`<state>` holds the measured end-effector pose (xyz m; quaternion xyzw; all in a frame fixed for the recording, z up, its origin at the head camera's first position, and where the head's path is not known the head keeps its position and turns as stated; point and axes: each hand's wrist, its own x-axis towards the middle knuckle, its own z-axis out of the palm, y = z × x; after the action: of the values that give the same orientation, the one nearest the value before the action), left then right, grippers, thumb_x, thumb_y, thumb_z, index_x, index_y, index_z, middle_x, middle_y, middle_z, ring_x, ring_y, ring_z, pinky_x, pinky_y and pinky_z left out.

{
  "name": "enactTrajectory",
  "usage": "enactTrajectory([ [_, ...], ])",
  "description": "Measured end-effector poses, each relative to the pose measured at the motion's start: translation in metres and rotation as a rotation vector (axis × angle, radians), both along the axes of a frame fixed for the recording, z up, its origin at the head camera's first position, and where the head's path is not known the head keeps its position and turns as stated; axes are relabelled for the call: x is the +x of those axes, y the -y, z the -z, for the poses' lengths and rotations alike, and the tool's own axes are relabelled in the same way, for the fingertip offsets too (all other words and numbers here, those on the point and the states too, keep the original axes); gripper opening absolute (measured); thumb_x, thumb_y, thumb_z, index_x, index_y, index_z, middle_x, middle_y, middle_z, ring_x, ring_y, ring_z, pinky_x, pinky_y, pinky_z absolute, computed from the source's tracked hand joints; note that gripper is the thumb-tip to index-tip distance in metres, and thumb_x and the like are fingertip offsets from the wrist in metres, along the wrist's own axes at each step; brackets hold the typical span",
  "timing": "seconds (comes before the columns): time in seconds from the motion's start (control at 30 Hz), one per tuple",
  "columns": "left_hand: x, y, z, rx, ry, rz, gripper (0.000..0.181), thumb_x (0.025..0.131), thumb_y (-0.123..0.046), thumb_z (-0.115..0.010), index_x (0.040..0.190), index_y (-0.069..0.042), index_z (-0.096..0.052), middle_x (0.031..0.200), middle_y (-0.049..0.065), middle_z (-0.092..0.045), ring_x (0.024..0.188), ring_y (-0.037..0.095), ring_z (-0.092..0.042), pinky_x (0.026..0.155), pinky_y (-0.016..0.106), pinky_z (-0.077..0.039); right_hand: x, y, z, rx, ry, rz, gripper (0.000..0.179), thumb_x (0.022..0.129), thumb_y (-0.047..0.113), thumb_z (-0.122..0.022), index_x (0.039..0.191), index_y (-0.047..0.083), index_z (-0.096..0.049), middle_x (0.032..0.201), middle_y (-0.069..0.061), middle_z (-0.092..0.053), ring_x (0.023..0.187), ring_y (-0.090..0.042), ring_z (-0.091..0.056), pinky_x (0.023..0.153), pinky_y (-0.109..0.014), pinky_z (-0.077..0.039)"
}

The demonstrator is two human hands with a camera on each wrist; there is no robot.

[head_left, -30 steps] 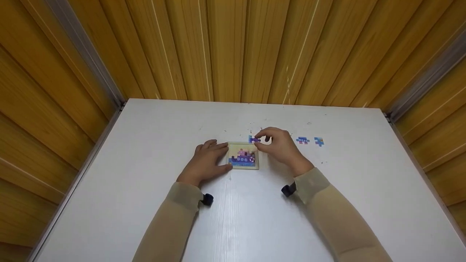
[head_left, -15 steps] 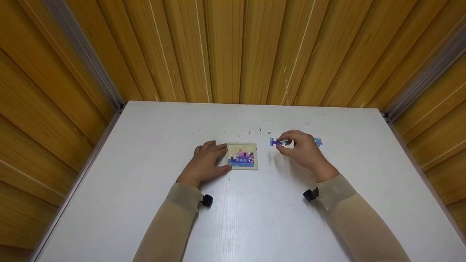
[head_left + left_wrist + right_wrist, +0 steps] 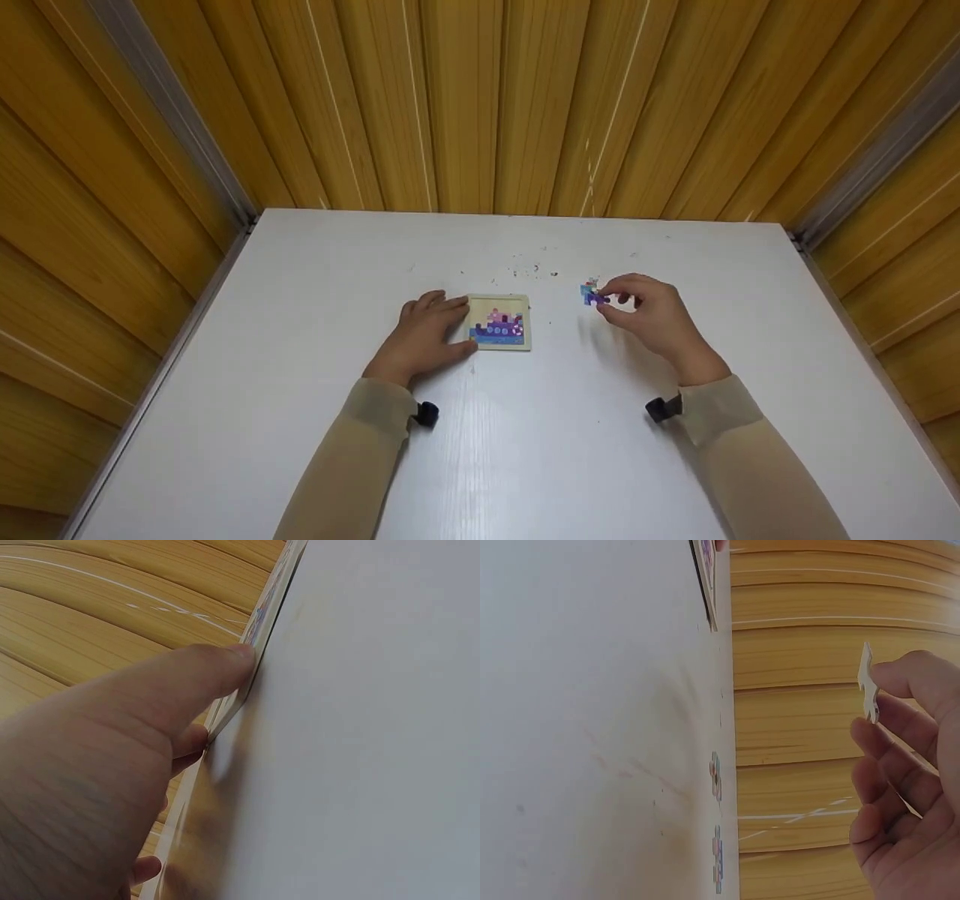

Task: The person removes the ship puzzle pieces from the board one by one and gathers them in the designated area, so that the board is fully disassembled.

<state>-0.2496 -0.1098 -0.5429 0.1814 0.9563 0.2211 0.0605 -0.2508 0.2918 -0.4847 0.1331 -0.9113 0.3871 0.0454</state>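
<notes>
A small square puzzle board (image 3: 499, 322) with a pale frame lies on the table, its lower part filled with a purple and pink boat picture. My left hand (image 3: 422, 334) rests at the board's left side, fingers extended at the far corner and thumb on the near corner. In the left wrist view the thumb (image 3: 217, 671) touches the frame's edge. To the right, my right hand (image 3: 652, 315) pinches a purple and light-blue puzzle piece (image 3: 598, 299) between thumb and fingers. The right wrist view shows this puzzle piece (image 3: 868, 686) edge-on, above the table.
Two loose puzzle pieces lie on the table in the right wrist view, one puzzle piece (image 3: 715, 776) farther up and another puzzle piece (image 3: 718, 859) below it. My right hand covers part of that area in the head view. Dark specks (image 3: 536, 268) dot the white table (image 3: 337, 285) behind the board.
My right hand has moved right, away from the board, carrying the pinched puzzle piece, and now covers loose pieces seen earlier. The left hand and the board have stayed in place.
</notes>
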Motion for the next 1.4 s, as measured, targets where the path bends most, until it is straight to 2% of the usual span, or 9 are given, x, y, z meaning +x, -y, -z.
enactTrajectory([
  [0.27,0.001,0.000,0.001,-0.005,0.003,-0.012,0.078,0.102,-0.059,-0.076,0.169,-0.024,-0.056,0.180,-0.009,-0.048,0.176,0.029,-0.028,0.143,0.058,-0.022,-0.001,-0.009,0.008,0.012,0.028,0.012,0.017,0.101,0.020,-0.087,0.118,0.019,-0.088,0.129,-0.004,-0.083,0.109,-0.025,-0.067,0.090,-0.030,-0.051],
  [0.5,0.001,0.000,0.000,0.011,-0.007,-0.011,0.078,0.102,-0.058,-0.075,0.168,-0.022,-0.056,0.180,-0.009,-0.049,0.176,0.029,-0.029,0.143,0.059,-0.021,-0.006,-0.013,0.015,0.030,0.025,-0.006,0.018,0.101,0.018,-0.087,0.119,0.017,-0.089,0.134,-0.009,-0.082,0.111,-0.029,-0.071,0.094,-0.041,-0.054],
  [0.63,0.002,0.000,-0.001,0.028,0.001,0.000,0.077,0.103,-0.057,-0.075,0.169,-0.022,-0.056,0.180,-0.008,-0.048,0.176,0.031,-0.028,0.143,0.061,-0.020,-0.006,-0.016,0.019,0.051,0.029,-0.001,0.017,0.101,0.019,-0.086,0.118,0.017,-0.089,0.135,-0.010,-0.082,0.110,-0.028,-0.070,0.093,-0.036,-0.052],
  [0.93,0.001,0.000,-0.001,0.030,0.006,-0.003,0.078,0.103,-0.057,-0.076,0.169,-0.022,-0.055,0.180,-0.009,-0.047,0.176,0.029,-0.027,0.143,0.059,-0.019,-0.007,-0.015,0.025,0.049,0.086,-0.003,0.017,0.101,0.022,-0.086,0.117,0.018,-0.089,0.129,-0.008,-0.084,0.115,-0.032,-0.068,0.097,-0.041,-0.053],
  [1.17,0.001,0.001,-0.002,0.025,-0.001,0.007,0.078,0.103,-0.058,-0.074,0.169,-0.021,-0.055,0.181,-0.008,-0.047,0.176,0.029,-0.028,0.143,0.060,-0.021,-0.005,-0.013,0.027,0.058,0.125,-0.002,0.016,0.104,0.022,-0.084,0.119,0.020,-0.088,0.134,-0.008,-0.081,0.120,-0.032,-0.070,0.108,-0.051,-0.056],
  [1.4,0.001,0.001,-0.001,0.033,0.009,-0.001,0.078,0.103,-0.058,-0.075,0.170,-0.022,-0.054,0.181,-0.008,-0.047,0.176,0.030,-0.027,0.143,0.060,-0.020,-0.004,-0.014,0.030,0.074,0.152,0.003,0.014,0.103,0.022,-0.084,0.117,0.022,-0.089,0.134,-0.008,-0.081,0.119,-0.030,-0.070,0.105,-0.050,-0.059],
])
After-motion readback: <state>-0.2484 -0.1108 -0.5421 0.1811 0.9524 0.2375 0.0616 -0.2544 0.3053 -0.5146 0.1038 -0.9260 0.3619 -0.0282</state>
